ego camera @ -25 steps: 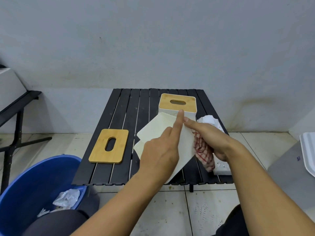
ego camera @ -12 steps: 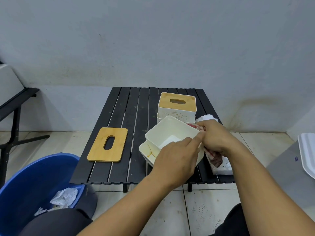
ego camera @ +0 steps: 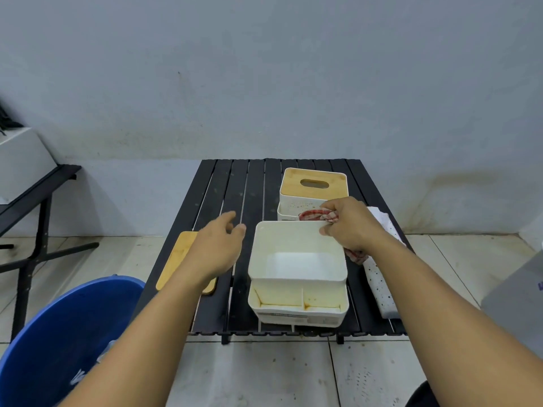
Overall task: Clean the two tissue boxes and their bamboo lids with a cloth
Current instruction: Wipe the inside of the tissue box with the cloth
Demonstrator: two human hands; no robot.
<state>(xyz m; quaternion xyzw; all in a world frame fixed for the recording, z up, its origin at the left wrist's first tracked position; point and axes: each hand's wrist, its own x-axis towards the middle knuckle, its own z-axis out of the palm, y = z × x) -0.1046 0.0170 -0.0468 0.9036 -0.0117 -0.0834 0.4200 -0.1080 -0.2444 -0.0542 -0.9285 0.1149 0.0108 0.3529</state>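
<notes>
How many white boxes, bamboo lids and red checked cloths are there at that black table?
White tissue boxes: 2 (open box, lidded box)
Bamboo lids: 2 (fitted lid, loose lid lying flat)
Cloths: 1 (red checked cloth, gripped by the right hand)
Total: 5

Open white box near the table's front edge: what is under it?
A white tray with a divider and brown stains sticks out in front. The open white box covers its rear part, so that is hidden.
</notes>
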